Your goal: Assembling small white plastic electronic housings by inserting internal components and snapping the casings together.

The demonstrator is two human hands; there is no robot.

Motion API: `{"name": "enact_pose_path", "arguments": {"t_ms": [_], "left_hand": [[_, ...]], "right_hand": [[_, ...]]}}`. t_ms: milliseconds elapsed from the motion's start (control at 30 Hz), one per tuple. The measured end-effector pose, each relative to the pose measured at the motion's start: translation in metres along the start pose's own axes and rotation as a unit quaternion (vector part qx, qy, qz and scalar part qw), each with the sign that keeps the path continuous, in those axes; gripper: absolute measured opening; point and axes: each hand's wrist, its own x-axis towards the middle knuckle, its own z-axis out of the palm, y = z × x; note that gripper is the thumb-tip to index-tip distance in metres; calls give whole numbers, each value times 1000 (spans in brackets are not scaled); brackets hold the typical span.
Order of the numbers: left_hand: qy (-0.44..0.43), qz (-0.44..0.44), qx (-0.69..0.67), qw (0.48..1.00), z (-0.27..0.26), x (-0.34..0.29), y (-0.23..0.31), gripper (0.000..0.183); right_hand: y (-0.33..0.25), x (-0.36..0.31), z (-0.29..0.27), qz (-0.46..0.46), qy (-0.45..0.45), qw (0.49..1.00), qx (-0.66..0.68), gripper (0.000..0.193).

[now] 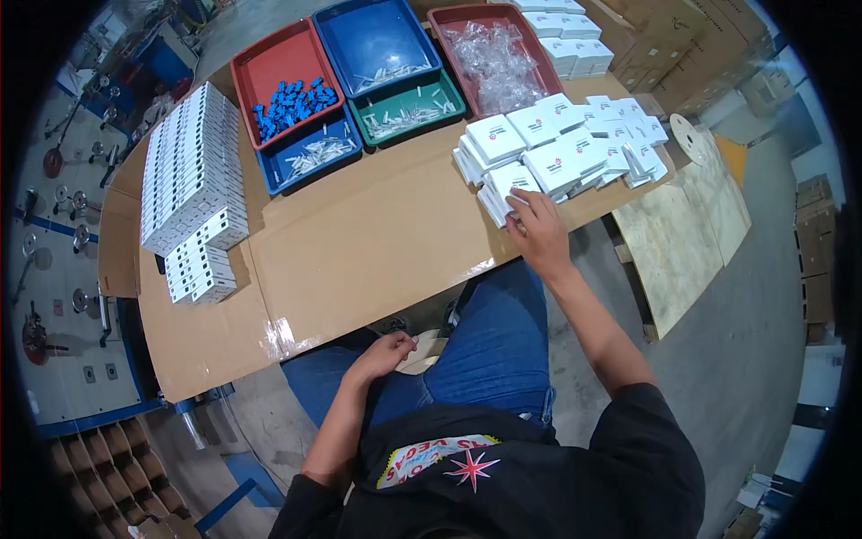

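At the near end of a heap of flat white boxes, my right hand has its fingers and thumb closed around the edge of a white box. Part of that box's near corner is hidden behind the fingers. Other boxes lie against and under it, some tilted. My left hand rests over my lap, below the table's front edge. Its fingers are curled together, and nothing shows in them.
Cardboard covers the table. Stacked white boxes stand at the left. Behind are a red tray with blue pieces, blue and green trays with small white pieces, and another red tray with clear plastic bags.
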Motion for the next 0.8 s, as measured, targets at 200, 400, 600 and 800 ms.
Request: {"name": "enact_pose_path", "arguments": {"t_ms": [200,400,600,800], "left_hand": [[-29,76,-80,993,8,-32,55,37],[83,252,-312,912,19,-40,130,51],[75,345,-422,835,24,-55,185,79],[115,356,-281,884,8,-79,153,75]], "right_hand": [[-11,5,-12,-4,83,997,5,36],[-106,-12,-31,35,105,983,148,38],[-191,-47,-35,62,72,944,314,43],[-178,-21,-49,79,-60,917,386,51]]}}
